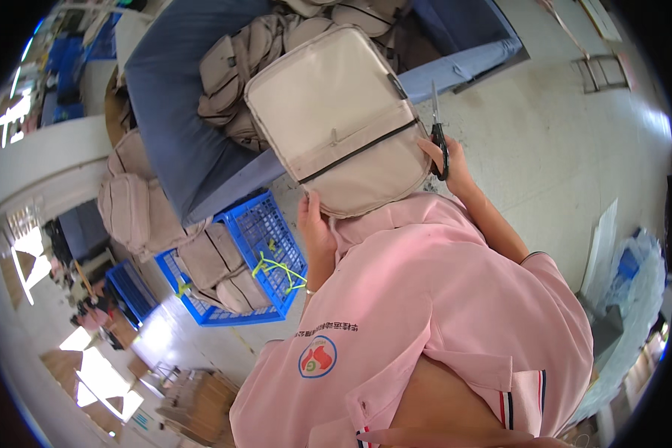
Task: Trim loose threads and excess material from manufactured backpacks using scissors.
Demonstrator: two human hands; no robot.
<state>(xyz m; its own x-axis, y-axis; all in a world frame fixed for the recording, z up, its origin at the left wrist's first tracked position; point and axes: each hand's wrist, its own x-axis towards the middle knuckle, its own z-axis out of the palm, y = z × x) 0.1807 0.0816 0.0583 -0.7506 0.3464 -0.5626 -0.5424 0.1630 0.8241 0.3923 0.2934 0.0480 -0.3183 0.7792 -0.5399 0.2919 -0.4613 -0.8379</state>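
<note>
A beige bag (pixel 336 104) with piped edges is held up in front of me, its broad flat face toward me. A dark zip-like strip crosses its lower part. My left hand (pixel 315 228) grips the bag's lower left corner. On the other side, my right hand (pixel 449 158) pinches the right edge with the thumb on the face. That same hand also holds a pair of black-handled scissors (pixel 438 142), blades pointing up and away from the bag. The fingers behind the bag are hidden.
Beyond the bag stands a large blue fabric-lined bin (pixel 168 97) heaped with beige backpacks (pixel 231 71). A blue plastic crate (pixel 276 243) at the left holds more bags. Another beige backpack (pixel 131 205) rests beside the bin. A metal frame (pixel 601 73) stands far right.
</note>
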